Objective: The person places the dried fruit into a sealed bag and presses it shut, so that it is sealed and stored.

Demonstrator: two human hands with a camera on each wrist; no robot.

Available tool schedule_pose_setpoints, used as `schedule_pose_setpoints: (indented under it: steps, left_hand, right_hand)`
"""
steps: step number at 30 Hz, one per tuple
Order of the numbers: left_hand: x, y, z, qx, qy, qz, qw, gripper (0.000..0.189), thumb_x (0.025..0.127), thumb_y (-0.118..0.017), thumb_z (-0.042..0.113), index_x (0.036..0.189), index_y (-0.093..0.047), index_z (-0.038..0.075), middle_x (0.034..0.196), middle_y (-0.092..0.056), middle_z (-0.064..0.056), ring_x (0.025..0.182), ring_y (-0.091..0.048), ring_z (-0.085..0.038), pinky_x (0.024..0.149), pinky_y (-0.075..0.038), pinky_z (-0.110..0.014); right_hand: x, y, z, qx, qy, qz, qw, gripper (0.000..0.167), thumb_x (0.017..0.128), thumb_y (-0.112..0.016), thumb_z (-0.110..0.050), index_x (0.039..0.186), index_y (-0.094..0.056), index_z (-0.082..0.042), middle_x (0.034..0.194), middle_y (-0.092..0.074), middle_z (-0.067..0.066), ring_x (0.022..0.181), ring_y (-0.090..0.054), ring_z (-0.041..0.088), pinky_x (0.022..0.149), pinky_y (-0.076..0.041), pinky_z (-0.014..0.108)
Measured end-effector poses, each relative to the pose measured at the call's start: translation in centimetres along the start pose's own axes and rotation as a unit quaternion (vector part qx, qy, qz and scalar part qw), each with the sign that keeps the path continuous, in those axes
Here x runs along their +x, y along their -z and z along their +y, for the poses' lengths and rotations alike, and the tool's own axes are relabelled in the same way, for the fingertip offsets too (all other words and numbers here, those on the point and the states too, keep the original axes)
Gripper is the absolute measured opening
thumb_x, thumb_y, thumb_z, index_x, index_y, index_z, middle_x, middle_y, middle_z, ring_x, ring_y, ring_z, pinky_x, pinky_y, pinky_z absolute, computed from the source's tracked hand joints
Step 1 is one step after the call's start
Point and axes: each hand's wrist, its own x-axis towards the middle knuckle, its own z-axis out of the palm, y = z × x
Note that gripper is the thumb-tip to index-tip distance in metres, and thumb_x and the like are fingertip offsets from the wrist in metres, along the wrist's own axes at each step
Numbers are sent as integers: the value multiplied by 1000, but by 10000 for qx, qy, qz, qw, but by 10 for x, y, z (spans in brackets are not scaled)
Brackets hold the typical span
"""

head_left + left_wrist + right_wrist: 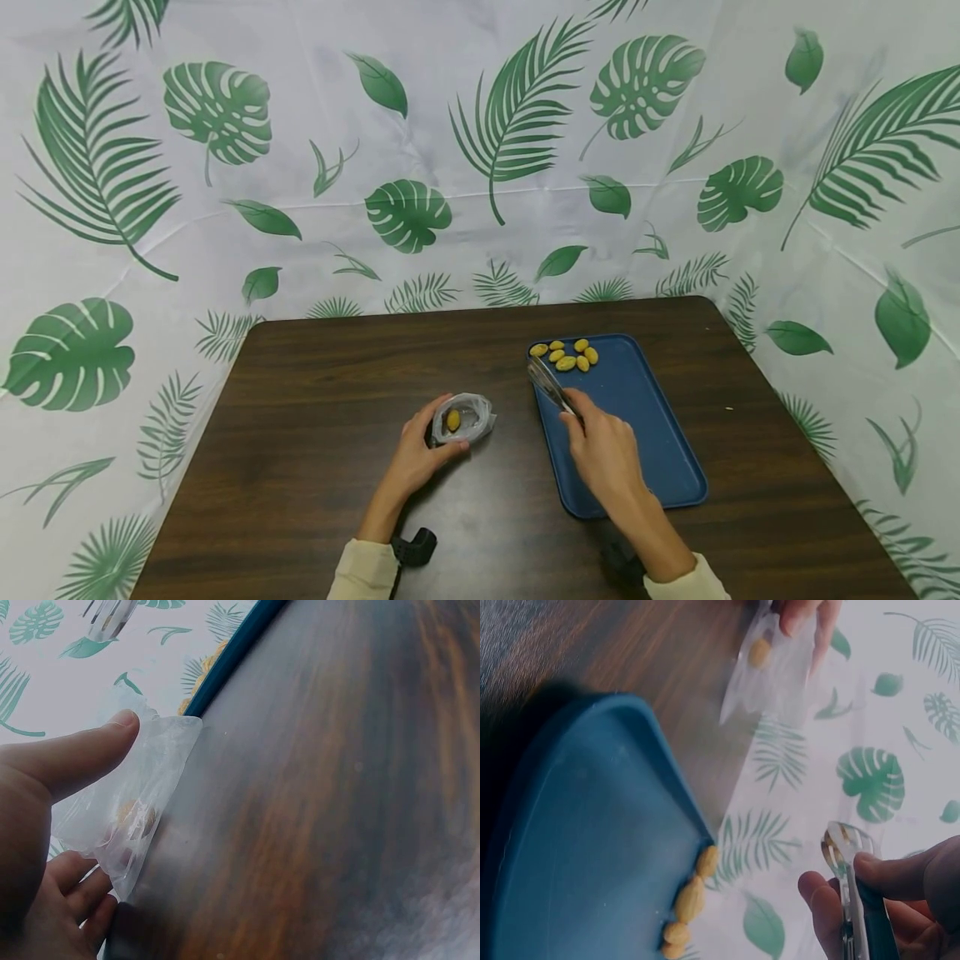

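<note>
Several yellow pieces (566, 363) lie bunched in the far left corner of the tray (630, 425), just beyond and to the right of the tips of the tongs (553, 387). The right hand (603, 446) is nearer to them; its fingers are clamped round the tongs, whose long axis runs from that hand toward the far left, leaving the tips at the tray's left edge. Whether those tips are pressed together, or grip anything, I cannot tell.

From the tips, the bag (482, 410) lies to the left and a little closer to the desk's (322, 417) near edge, with bare wood between it and the tray. The left hand (416, 450) holds it from its left, thumb on the near side, fingers curled round the far side. The mouth is spread and faces up; one piece (453, 419) shows inside, toward the bag's left.
</note>
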Motion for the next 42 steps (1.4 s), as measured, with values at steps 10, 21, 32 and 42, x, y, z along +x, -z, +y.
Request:
schedule_pose_setpoints:
  steps: [10,21,32,42]
  left_hand:
    - [0,0,0,25,-10,-3,10000,80,80,-90,32,150,-53,34,153,-56,0,143,-41,-36,114,-31,-65]
    - [-1,0,1,29,-53,8,10000,80,80,-90,31,151,-53,30,153,-56,0,142,-42,-36,113,-31,-63]
    - [0,0,1,47,-108,30,9999,79,79,-90,30,150,-54,31,151,-57,-1,141,-43,-36,113,-30,-64]
    - [-1,1,2,24,-88,14,10000,79,80,-90,30,150,-54,33,152,-57,-1,142,-42,-37,114,-30,-65]
  right_hand:
    - [-4,-4,-9,14,131,-72,9999,29,99,-70,-13,127,-67,-9,75,-69,6,46,-39,5,46,-34,24]
    - [-6,-6,-17,66,150,-192,9997,30,99,-70,-13,128,-69,-10,84,-76,8,47,-41,4,47,-36,24]
    - [-11,-13,-24,-21,268,-250,9993,29,98,-71,-14,127,-69,-11,84,-76,6,48,-42,3,48,-38,23]
    - [-13,-21,-34,-185,547,-169,9982,31,96,-73,-15,126,-71,-9,92,-79,9,56,-62,11,53,-51,32]
